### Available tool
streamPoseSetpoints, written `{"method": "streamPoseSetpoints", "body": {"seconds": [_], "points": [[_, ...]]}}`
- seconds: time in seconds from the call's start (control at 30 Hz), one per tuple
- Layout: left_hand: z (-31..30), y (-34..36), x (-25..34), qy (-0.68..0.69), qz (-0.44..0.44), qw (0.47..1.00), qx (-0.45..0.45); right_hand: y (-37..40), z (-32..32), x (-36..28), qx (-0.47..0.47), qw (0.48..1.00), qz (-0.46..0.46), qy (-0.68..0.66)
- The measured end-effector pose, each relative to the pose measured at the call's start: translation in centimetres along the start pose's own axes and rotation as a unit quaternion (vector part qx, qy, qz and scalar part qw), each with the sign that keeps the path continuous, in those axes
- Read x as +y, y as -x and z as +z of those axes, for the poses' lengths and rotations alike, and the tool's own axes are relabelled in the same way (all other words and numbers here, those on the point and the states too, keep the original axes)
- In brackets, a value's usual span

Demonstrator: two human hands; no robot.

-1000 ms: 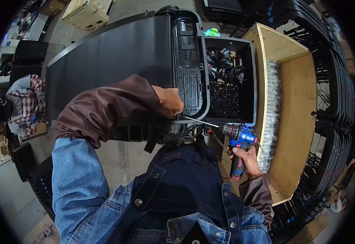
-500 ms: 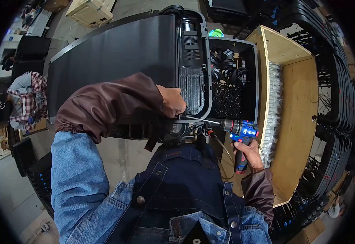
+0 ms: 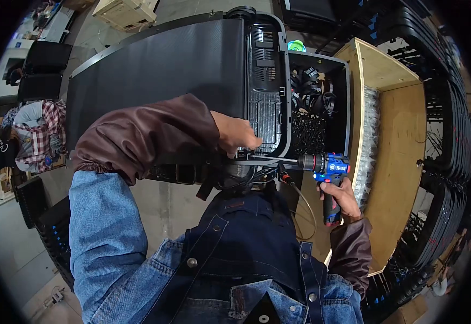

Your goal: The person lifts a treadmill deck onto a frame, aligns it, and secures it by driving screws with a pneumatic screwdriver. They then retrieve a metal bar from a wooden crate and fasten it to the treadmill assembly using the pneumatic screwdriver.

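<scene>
My right hand [image 3: 344, 197] is wrapped round the grip of a blue and black cordless drill [image 3: 334, 166], held level and pointing left. Its long, thin bit [image 3: 284, 159] reaches to the near corner of a black treadmill-like deck [image 3: 160, 70]. At that corner, beside the bit's tip, the fingers of my left hand [image 3: 239, 136] are bent and close together. Whatever they pinch is hidden beneath them. A ribbed black panel [image 3: 265, 116] lies just right of my left hand, inside the deck's rounded frame.
Right of the deck stands a black bin [image 3: 347, 102] with many small dark screws and black straps. A wooden crate [image 3: 402, 140] holding clear wrapped packs is beyond it. Dark cables [image 3: 254, 175] hang at the deck's near edge. Another person [image 3: 38, 132] is at far left.
The whole view has shifted slightly, carrying deck, bin and crate rightward. My left fingers have moved a little at the corner. The drill stays in my right hand, its bit still at the corner.
</scene>
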State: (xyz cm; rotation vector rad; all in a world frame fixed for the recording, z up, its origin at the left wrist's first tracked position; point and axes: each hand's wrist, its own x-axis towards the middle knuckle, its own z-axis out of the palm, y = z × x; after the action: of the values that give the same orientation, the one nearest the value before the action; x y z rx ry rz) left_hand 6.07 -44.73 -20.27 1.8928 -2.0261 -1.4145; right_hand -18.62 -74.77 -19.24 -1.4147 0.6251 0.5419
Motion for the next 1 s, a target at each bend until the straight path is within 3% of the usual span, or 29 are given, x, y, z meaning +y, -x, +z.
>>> {"method": "streamPoseSetpoints", "body": {"seconds": [0.2,0.27,0.37,0.47,0.53,0.6,0.67,0.7,0.77,0.83,0.97,1.0], "points": [[-0.6,0.2,0.4,0.031,-0.012,0.999,-0.006,-0.6,0.3,-1.7,-0.012,1.0,0.01,0.012],[-1.2,0.7,0.6,0.12,-0.032,0.992,-0.019,-1.5,0.0,-0.8,-0.019,1.0,0.003,0.002],[-1.9,2.9,0.9,0.254,-0.001,0.952,0.17,-1.7,-0.2,-0.4,-0.03,0.999,0.008,-0.012],[-0.9,6.1,0.5,0.313,-0.06,0.867,0.382,-1.6,0.1,-0.3,-0.034,0.999,0.001,-0.028],[2.0,7.6,-0.8,0.276,-0.124,0.818,0.489,-1.8,0.2,0.1,-0.041,0.998,-0.016,-0.039],[4.0,9.4,0.4,0.304,-0.179,0.789,0.503,-2.2,0.2,0.7,-0.034,0.997,-0.026,-0.057],[7.0,10.1,1.0,0.143,-0.33,0.732,0.578,-2.2,0.6,0.6,-0.039,0.997,-0.032,-0.06],[8.5,10.2,1.3,0.144,-0.332,0.731,0.579,-2.2,0.5,0.6,-0.042,0.996,-0.037,-0.064],[11.1,9.4,1.4,0.088,-0.372,0.667,0.64,-2.7,-0.9,0.9,-0.069,0.997,-0.007,-0.033],[13.2,8.0,2.1,0.045,-0.388,0.655,0.647,-2.1,-0.6,-0.2,-0.035,0.999,-0.003,-0.028],[13.4,7.1,2.7,-0.003,-0.439,0.637,0.634,-3.2,-1.8,0.5,-0.071,0.997,0.0,0.02],[13.6,7.4,3.0,-0.002,-0.448,0.634,0.63,-3.0,-1.2,0.4,-0.082,0.996,-0.042,-0.014]]}}
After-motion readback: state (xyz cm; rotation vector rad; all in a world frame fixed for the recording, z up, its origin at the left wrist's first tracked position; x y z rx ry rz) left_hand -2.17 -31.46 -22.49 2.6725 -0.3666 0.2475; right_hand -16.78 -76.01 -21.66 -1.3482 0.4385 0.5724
